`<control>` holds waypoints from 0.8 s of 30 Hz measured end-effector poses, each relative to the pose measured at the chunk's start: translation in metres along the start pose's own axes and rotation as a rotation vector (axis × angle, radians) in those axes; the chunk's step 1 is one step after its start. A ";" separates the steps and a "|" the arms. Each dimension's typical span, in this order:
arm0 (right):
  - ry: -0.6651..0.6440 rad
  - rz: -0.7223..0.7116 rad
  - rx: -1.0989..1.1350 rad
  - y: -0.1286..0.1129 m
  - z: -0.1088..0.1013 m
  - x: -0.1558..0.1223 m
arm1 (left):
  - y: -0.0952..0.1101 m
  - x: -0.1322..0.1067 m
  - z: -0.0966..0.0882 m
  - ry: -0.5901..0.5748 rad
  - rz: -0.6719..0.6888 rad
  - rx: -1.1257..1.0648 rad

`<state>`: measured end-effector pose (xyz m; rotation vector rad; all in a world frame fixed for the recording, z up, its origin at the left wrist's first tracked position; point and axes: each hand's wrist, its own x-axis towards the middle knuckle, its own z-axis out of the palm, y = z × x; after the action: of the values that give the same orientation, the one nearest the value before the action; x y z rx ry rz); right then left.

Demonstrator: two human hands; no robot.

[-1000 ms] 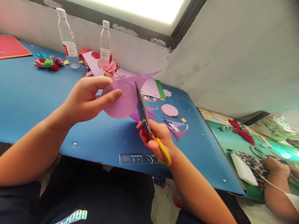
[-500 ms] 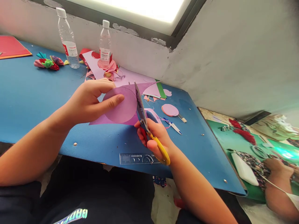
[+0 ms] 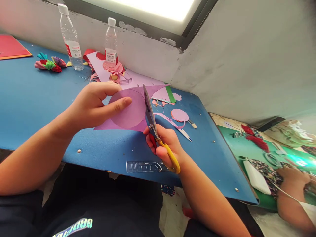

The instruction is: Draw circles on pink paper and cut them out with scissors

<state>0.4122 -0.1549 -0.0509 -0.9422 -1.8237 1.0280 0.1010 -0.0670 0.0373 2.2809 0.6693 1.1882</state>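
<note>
My left hand (image 3: 95, 102) pinches a purple paper sheet (image 3: 130, 110) with a circle marked on it, thumb on top, holding it above the blue table (image 3: 29, 95). My right hand (image 3: 164, 144) grips yellow-handled scissors (image 3: 151, 120), fingers closed through the handles. The blades point up and away, and run along the right edge of the circle. A curled purple offcut strip (image 3: 170, 120) lies on the table just right of the scissors.
Two clear plastic bottles (image 3: 70, 38) (image 3: 110, 44) stand at the wall among pink and purple paper scraps (image 3: 138, 80). A cut pink disc (image 3: 179, 115), a clear ruler (image 3: 144, 166), folded coloured paper pieces (image 3: 48, 64) and a red sheet (image 3: 11, 47) lie about. Another person's arm (image 3: 293, 197) works at a green table on the right.
The purple sheet was turned and lowered flatter over the table. The scissors worked along the circle's right side, and a curled strip now lies beside them.
</note>
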 end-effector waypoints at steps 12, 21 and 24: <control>0.000 -0.010 0.009 0.000 -0.001 0.000 | 0.002 -0.001 0.001 0.045 -0.041 0.027; 0.017 0.000 0.027 0.002 -0.001 -0.001 | -0.006 -0.007 0.000 0.097 -0.046 0.044; 0.046 -0.003 0.050 0.003 0.000 -0.004 | -0.004 -0.007 0.003 0.103 -0.092 0.001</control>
<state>0.4144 -0.1570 -0.0548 -0.9251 -1.7529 1.0374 0.0988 -0.0683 0.0291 2.1760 0.8041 1.2683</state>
